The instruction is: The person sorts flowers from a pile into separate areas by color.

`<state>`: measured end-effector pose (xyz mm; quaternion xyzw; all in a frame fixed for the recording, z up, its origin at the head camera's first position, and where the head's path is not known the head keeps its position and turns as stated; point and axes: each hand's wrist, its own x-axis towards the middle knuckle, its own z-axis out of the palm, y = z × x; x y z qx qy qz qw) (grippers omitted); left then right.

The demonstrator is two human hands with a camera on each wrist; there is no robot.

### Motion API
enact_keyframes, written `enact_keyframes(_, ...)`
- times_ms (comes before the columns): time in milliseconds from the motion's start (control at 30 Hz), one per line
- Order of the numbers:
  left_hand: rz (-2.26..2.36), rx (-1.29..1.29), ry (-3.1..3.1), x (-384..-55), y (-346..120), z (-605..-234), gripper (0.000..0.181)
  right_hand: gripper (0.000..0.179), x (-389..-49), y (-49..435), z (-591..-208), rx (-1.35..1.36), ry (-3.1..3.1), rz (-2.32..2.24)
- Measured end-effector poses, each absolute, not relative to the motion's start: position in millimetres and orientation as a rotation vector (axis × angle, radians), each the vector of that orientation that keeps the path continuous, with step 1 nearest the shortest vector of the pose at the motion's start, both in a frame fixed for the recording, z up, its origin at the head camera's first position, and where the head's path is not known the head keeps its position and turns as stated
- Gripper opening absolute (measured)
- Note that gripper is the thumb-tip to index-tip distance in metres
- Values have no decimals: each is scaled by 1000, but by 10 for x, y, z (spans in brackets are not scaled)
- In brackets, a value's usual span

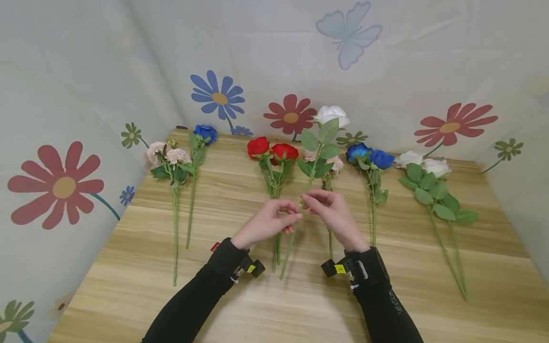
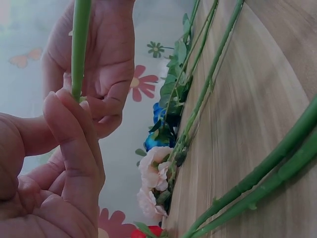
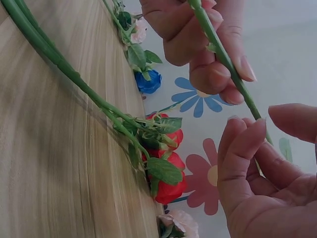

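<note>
A long-stemmed white rose [image 1: 332,116] stands tilted above the table between my hands, bloom towards the back. My left hand [image 1: 274,218] holds the lower stem with curled fingers. Slightly higher up, my right hand [image 1: 332,212] has its fingertips at the stem, with the thumb close by. In the left wrist view the green stem [image 2: 80,49] runs down to the fingertips. The right wrist view shows the stem [image 3: 223,57] crossing the left fingers and reaching the right fingertips. Two red roses [image 1: 284,151] lie just behind my left hand.
Pale pink flowers [image 1: 177,156] and a blue rose [image 1: 206,134] lie at the left of the wooden table [image 1: 240,305]. More pink flowers [image 1: 336,164] lie behind the right hand. Blue roses [image 1: 380,159] and white roses [image 1: 436,167] lie right. A printed curtain [image 1: 266,43] hangs behind.
</note>
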<state>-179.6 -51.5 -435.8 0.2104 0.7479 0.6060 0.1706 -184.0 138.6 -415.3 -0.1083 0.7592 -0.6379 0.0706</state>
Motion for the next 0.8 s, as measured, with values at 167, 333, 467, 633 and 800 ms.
enact_keyframes(167, 1714, 605, 2124, -1793, -502, -4374, 29, 29, -1845, 1376, -4169, -339, 2313, -1904)
enact_keyframes(333, 1705, 612, 2124, -1782, -493, -4361, 30, 27, -1836, 1384, -4158, -340, 2325, -1889)
enact_keyframes(467, 1693, 625, 2139, -1778, -497, -4353, 31, 27, -1838, 1388, -4155, -345, 2330, -1888)
enact_keyframes(633, 1682, 664, 2162, -1789, -507, -4372, 30, 28, -1847, 1414, -4155, -333, 2308, -1922)
enact_keyframes(800, 1673, 668, 2192, -1807, -528, -4379, 27, 29, -1860, 1457, -4147, -313, 2251, -1964)
